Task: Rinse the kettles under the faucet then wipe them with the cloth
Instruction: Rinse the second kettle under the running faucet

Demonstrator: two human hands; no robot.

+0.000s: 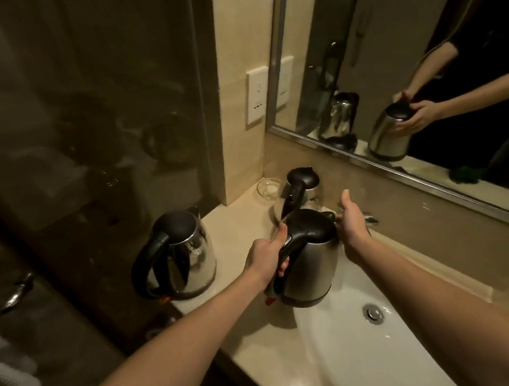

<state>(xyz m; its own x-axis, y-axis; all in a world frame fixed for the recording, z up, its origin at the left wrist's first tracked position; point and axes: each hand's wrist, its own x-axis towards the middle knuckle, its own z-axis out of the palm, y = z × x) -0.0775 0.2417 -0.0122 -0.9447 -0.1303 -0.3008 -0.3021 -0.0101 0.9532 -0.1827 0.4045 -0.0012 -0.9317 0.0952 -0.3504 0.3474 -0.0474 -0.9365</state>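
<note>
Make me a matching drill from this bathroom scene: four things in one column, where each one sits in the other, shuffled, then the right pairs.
Things:
1. steel kettle with black lid and handle, in the left hand
2. steel kettle with black looped handle
3. small clear glass dish
4. round chrome drain plug

Places:
A. bottom of the white basin
B. back corner of the counter, by the wall
C. held over the basin's edge
D. left end of the counter, standing alone

Pairs: 1-C, 2-D, 3-B, 4-A
</note>
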